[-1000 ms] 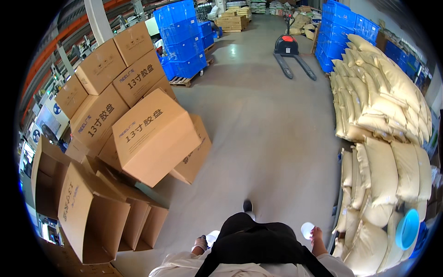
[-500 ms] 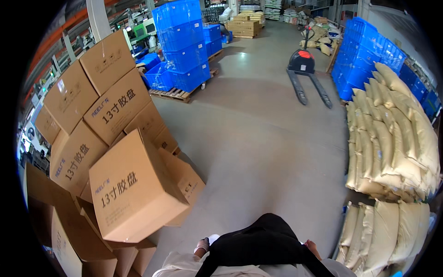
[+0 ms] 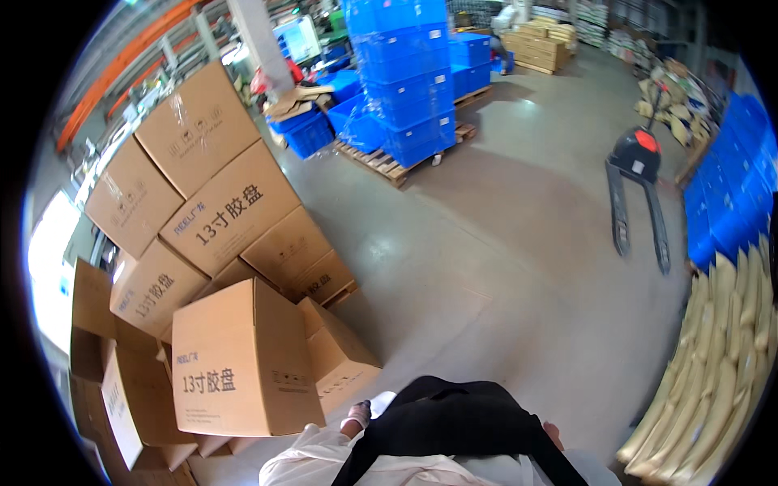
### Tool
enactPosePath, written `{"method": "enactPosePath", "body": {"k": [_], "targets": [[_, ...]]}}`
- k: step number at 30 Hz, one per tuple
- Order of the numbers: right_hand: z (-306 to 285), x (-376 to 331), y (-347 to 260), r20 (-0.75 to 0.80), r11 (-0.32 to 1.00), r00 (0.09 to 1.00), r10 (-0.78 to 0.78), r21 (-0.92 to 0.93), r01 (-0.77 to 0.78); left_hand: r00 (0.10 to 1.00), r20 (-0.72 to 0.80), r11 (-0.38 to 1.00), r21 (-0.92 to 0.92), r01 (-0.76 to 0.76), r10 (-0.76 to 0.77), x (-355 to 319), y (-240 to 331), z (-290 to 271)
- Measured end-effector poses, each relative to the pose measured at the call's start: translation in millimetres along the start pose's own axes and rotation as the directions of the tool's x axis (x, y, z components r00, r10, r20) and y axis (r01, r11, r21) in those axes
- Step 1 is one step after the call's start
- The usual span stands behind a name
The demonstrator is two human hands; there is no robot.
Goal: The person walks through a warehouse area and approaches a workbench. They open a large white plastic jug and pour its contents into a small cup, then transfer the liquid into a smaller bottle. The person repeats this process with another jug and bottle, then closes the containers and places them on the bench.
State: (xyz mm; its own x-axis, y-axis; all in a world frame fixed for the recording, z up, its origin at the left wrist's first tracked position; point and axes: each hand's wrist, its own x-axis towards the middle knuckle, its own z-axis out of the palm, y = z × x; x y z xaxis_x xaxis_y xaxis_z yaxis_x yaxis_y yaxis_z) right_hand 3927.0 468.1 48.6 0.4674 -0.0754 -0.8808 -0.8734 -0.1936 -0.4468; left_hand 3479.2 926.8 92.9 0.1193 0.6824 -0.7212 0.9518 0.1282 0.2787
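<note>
Beside my black-clad body, at the lower edge, a small part of my left hand (image 3: pixel 355 419) pokes out past a pale sleeve. Its fingers are too small and blurred to read. On the other side, only a sliver of my right hand (image 3: pixel 553 436) shows, and its fingers are mostly hidden. I see nothing held in either one. Nearest to my left hand is a large brown cardboard carton (image 3: pixel 215 364) with dark print. Just behind it, another carton (image 3: pixel 340 356) sits at an angle.
Stacked cartons (image 3: pixel 231 219) rise at the left, with open empty cartons (image 3: pixel 134 389) nearer. Blue plastic crates (image 3: pixel 409 89) stand on a wooden pallet (image 3: pixel 377 164). A pallet jack (image 3: pixel 636 154), more blue crates (image 3: pixel 725 186) and piled beige sacks (image 3: pixel 713 373) line the right. Grey floor (image 3: pixel 502 283) lies between.
My view has turned left, so the crates, pallet jack and sacks sit farther right in the picture. Both hands stay low beside my body.
</note>
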Motion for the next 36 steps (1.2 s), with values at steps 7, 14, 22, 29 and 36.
{"method": "enactPosePath", "body": {"k": [7, 14, 22, 29, 36], "targets": [[191, 69, -243, 0.020, 0.872, 0.915, -0.403, -0.295, 0.390, 0.994, -0.020, 0.936, 0.339, -0.094, 0.108, 81, 112, -35], [394, 77, -424, 0.092, 0.914, 0.931, -0.354, -0.176, 0.365, 0.976, 0.055, 0.976, -0.033, 0.214, -0.212, 225, 223, -108], [638, 114, -547, 0.264, 0.840, 0.944, -0.197, -0.451, 0.301, 0.919, -0.034, 0.863, -0.357, 0.356, -0.393, 352, 347, -217], [882, 286, -618, 0.622, 0.203, 0.667, -0.411, -0.650, 0.732, 0.907, -0.216, 0.874, -0.417, 0.248, -0.361, 512, 456, -361], [1116, 177, -726, 0.750, 0.055, 0.655, -0.086, -0.653, 0.755, 0.847, -0.049, 0.750, -0.493, 0.441, -0.530, 560, 474, -420]]}}
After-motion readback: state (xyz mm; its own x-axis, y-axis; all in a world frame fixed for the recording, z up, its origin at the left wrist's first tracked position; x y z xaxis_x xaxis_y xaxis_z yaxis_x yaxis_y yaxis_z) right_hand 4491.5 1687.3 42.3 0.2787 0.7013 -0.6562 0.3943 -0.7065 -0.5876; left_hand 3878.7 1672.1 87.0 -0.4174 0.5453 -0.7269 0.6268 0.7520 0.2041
